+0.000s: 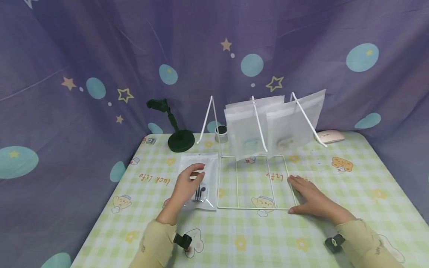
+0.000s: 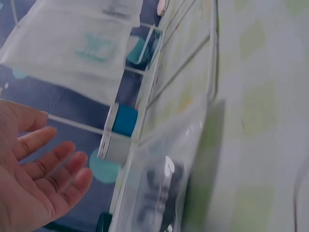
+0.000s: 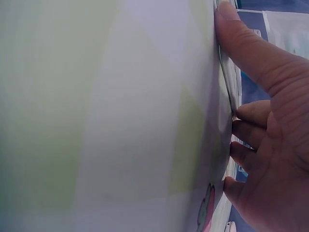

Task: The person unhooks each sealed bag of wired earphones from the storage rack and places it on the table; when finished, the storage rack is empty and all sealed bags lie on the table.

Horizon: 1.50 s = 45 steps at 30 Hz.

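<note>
A white wire rack (image 1: 253, 209) stands on the table with its base frame flat and three prongs rising at the back. Two frosted zip bags, a left one (image 1: 246, 126) and a right one (image 1: 298, 121), hang from its middle and right prongs. Left of the base lies another clear-fronted zip bag (image 1: 210, 167) with dark slim items (image 1: 200, 193) inside. Over this bag is my left hand (image 1: 187, 186), fingers loosely bent and holding nothing. My right hand (image 1: 311, 199) rests at the base's right side, its thumb at the front corner and its fingertips along the side wire.
A dark green stand (image 1: 181, 140) with a jointed arm is at the back left. Behind the rack sits a small white cylinder (image 1: 221, 134) with a dark top. A pale pink computer mouse (image 1: 330, 136) lies at the back right. A patterned curtain (image 1: 201, 44) hangs behind the table.
</note>
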{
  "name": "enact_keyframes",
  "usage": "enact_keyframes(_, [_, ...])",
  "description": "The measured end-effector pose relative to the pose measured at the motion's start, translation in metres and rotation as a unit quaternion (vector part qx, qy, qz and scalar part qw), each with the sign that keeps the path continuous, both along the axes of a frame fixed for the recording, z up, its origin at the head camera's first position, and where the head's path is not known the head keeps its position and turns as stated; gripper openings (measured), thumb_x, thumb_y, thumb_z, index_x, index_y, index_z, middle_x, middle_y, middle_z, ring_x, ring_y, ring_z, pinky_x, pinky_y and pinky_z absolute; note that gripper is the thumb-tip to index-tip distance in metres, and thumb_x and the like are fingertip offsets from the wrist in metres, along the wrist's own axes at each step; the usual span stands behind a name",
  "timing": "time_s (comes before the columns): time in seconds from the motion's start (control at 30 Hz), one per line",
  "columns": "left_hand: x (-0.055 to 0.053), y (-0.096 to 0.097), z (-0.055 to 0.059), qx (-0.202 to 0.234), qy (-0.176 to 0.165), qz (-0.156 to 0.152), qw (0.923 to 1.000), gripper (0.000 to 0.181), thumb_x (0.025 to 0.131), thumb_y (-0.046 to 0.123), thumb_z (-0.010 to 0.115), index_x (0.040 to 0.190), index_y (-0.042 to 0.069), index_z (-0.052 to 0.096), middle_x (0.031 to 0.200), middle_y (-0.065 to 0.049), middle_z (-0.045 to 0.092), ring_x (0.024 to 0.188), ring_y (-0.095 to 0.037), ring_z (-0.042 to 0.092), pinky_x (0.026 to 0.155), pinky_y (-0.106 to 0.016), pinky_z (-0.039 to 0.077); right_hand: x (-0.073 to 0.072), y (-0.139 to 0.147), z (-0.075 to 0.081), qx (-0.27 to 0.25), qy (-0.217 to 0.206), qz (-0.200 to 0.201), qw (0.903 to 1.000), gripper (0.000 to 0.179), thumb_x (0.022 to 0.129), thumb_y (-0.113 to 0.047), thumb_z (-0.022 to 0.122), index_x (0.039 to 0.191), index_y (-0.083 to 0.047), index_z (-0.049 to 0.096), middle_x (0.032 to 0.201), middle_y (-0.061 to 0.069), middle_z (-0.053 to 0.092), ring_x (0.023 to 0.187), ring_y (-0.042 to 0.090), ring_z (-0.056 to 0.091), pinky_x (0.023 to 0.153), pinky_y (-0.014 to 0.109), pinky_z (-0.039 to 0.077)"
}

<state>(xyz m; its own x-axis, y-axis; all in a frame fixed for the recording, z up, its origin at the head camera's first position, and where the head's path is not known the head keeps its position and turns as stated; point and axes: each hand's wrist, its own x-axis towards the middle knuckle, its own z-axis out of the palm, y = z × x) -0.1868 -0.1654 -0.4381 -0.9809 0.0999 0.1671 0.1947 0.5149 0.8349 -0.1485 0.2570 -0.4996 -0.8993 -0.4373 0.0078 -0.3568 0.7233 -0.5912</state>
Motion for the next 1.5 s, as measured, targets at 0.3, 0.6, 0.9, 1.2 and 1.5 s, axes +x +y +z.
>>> enact_keyframes(0.3, [-0.023,0.042,-0.005,0.072,0.032,-0.062,0.9950,0.035,0.093,0.000,0.062,0.127,-0.005,0.058,0.118,-0.025,0.063,0.101,-0.038,0.064,0.084,-0.049,0.053,-0.001,0.001,-0.002,0.003,-0.004,-0.002,1.0000,0.110,0.069,-0.050,0.084,0.146,0.009,0.033,0.150,0.032,0.029,0.138,0.053,0.020,0.108,0.066,0.013])
enact_keyframes(0.6, [-0.040,0.078,-0.011,0.103,0.014,-0.105,0.9891,0.045,0.094,0.001,0.060,0.137,-0.005,0.049,0.128,-0.027,0.056,0.110,-0.041,0.059,0.091,-0.047,0.050,0.000,0.002,-0.005,-0.005,-0.013,-0.006,0.9999,0.110,0.069,-0.049,0.084,0.147,0.009,0.032,0.151,0.032,0.028,0.139,0.053,0.019,0.108,0.067,0.012])
enact_keyframes(0.9, [-0.053,0.099,-0.021,0.107,-0.008,-0.072,0.9916,0.048,0.094,0.009,0.064,0.139,0.002,0.048,0.134,-0.018,0.055,0.117,-0.035,0.058,0.094,-0.040,0.050,-0.001,0.003,-0.009,-0.001,-0.010,-0.006,0.9999,0.110,0.070,-0.050,0.083,0.148,0.007,0.032,0.152,0.030,0.027,0.140,0.051,0.018,0.108,0.066,0.011])
enact_keyframes(1.2, [-0.066,0.113,-0.024,0.165,-0.050,-0.079,0.9818,0.039,0.095,0.013,0.064,0.130,-0.003,0.057,0.129,-0.020,0.059,0.114,-0.034,0.060,0.095,-0.040,0.049,0.001,0.003,-0.005,-0.006,-0.012,-0.004,0.9999,0.109,0.070,-0.049,0.083,0.148,0.008,0.032,0.152,0.031,0.027,0.139,0.052,0.018,0.108,0.067,0.011])
enact_keyframes(1.5, [-0.074,0.120,-0.022,0.182,-0.066,-0.091,0.9768,0.038,0.095,0.017,0.065,0.127,-0.002,0.061,0.123,-0.019,0.063,0.104,-0.029,0.064,0.080,-0.032,0.053,0.000,0.000,-0.002,-0.007,-0.007,0.002,1.0000,0.108,0.071,-0.047,0.083,0.147,0.009,0.031,0.152,0.032,0.027,0.139,0.053,0.018,0.108,0.067,0.011])
